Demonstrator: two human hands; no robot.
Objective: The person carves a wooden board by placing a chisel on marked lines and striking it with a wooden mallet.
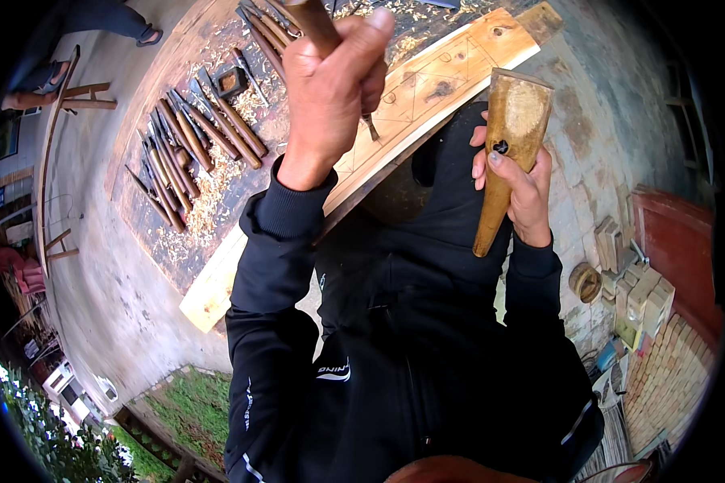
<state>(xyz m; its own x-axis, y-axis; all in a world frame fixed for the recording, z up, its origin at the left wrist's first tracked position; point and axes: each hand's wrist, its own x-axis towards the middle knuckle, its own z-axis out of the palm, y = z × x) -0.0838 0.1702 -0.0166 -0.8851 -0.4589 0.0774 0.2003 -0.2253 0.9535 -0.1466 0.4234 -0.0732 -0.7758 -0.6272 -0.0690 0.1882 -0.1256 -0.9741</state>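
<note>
My left hand [326, 101] is wrapped round the thick wooden handle of a chisel [312, 28]. Below the fist the dark blade points down at a long pale board [467, 52], its tip at or just over the wood. Pencil lines, knots and a few small marks show on the board's face. To the right, my right hand [528, 189] grips a wooden mallet [511, 137], a tapered club with a dark hole in its side. The mallet is held upright, wide end up, apart from the chisel and the board.
Several wood-handled carving tools [205, 121] lie in a row on the dark workbench [157, 241] among wood shavings [209, 193]. A small square dark box [231, 80] sits by them. Another person's foot [149, 34] shows at upper left. Stacked bricks [640, 294] stand at lower right.
</note>
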